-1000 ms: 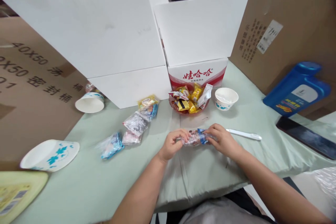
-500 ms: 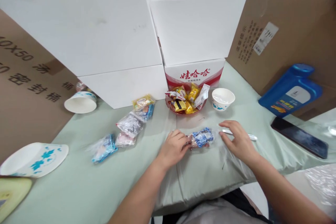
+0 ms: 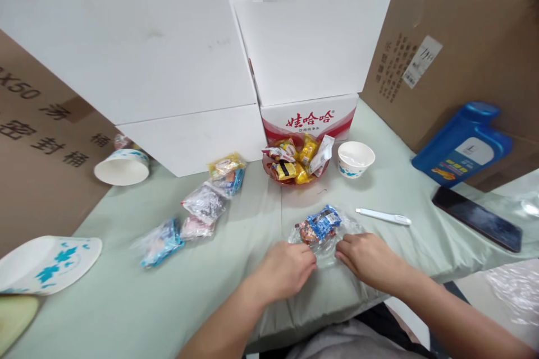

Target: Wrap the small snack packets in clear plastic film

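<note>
On the green tablecloth in front of me lies a clear plastic bag (image 3: 327,251) with blue-and-brown snack packets (image 3: 322,224) in it. My left hand (image 3: 287,268) pinches the bag's near edge on the left side, fingers curled. At the right side of that edge, my right hand (image 3: 370,261) also has its fingers closed on the plastic. The fingertips are partly hidden. A slim white utility knife (image 3: 383,216) rests beyond my right hand, apart from it.
Behind the bag stand a red bowl (image 3: 275,175) of yellow snacks and a white paper bowl (image 3: 356,169). Several bagged packets (image 3: 204,203) lie left. A phone (image 3: 478,219) and blue bottle (image 3: 463,146) are right. White boxes (image 3: 189,140) and cardboard (image 3: 475,56) enclose the table.
Both hands have moved nearer to me and now grip the bag's near edge. My right hand has left the utility knife's side. The bag has turned and spread out.
</note>
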`<state>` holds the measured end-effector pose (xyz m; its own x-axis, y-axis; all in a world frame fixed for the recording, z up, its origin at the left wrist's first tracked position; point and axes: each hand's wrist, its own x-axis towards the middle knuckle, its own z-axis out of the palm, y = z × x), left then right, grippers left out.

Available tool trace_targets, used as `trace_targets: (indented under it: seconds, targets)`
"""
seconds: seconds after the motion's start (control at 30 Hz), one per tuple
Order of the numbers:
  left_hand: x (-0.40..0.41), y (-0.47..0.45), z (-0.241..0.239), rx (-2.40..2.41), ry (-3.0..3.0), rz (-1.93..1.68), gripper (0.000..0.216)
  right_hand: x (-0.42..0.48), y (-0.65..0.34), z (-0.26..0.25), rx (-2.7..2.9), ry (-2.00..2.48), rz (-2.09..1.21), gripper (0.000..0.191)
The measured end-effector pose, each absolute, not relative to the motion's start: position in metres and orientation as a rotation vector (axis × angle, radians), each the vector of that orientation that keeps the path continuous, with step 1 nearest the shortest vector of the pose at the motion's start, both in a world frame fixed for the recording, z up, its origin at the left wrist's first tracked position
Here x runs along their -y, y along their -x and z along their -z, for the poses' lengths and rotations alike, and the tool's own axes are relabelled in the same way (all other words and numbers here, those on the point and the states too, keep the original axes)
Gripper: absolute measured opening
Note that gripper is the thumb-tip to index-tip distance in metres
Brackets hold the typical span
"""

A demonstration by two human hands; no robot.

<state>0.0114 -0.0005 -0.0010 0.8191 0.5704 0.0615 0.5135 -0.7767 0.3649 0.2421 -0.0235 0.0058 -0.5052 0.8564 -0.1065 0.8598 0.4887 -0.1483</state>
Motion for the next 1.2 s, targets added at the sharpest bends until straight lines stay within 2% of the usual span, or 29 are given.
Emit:
trace_targets:
  seconds: [0.13, 0.3, 0.37, 0.43, 0.53, 0.63, 0.7, 0.83, 0.93, 1.03, 1.13, 1.2]
  targets:
    - [0.001, -0.009, 0.010, -1.188, -2.713, -0.224, 0.015, 0.021, -0.246, 0.003, -2.368, -1.855, 0.189, 0.015]
    - [-0.003, -0.007, 0.012, -1.461, -2.605, -0.337, 0.068, 0.013, -0.248, 0.002, -2.378, -2.064, 0.146, 0.032]
    - [-0.006, -0.008, 0.012, -1.475, -2.614, -0.442, 0.074, 0.010, -0.244, 0.000, -2.613, -2.026, 0.137, 0.031]
    - [-0.008, -0.010, 0.013, -1.399, -2.648, -0.554, 0.064, 0.005, -0.235, 0.001, -2.876, -1.854, 0.155, 0.031]
    - [-0.007, -0.015, 0.014, -1.187, -2.653, -0.660, 0.030, -0.004, -0.220, 0.007, -3.067, -1.563, 0.174, 0.042]
    - [-0.005, -0.019, 0.014, -1.134, -2.638, -0.506, 0.019, -0.015, -0.212, 0.013, -3.044, -1.464, 0.186, 0.052]
    - [-0.005, -0.019, 0.014, -1.272, -2.582, -0.360, 0.034, -0.024, -0.213, 0.014, -2.995, -1.447, 0.256, 0.053]
    - [-0.007, -0.018, 0.014, -1.497, -2.480, -0.262, 0.084, -0.042, -0.231, 0.011, -2.956, -1.483, 0.474, 0.044]
    - [-0.008, -0.018, 0.013, -1.537, -2.468, -0.179, 0.103, -0.055, -0.248, 0.006, -2.965, -1.558, 0.636, 0.036]
    - [-0.009, -0.017, 0.013, -1.543, -2.433, -0.105, 0.113, -0.063, -0.257, -0.003, -2.989, -1.598, 0.867, 0.033]
    - [-0.011, -0.015, 0.015, -1.504, -2.439, -0.080, 0.109, -0.069, -0.257, -0.021, -3.081, -1.666, 1.103, 0.032]
    - [-0.013, -0.013, 0.017, -1.482, -2.445, -0.077, 0.104, -0.076, -0.251, -0.037, -3.211, -1.760, 1.053, 0.032]
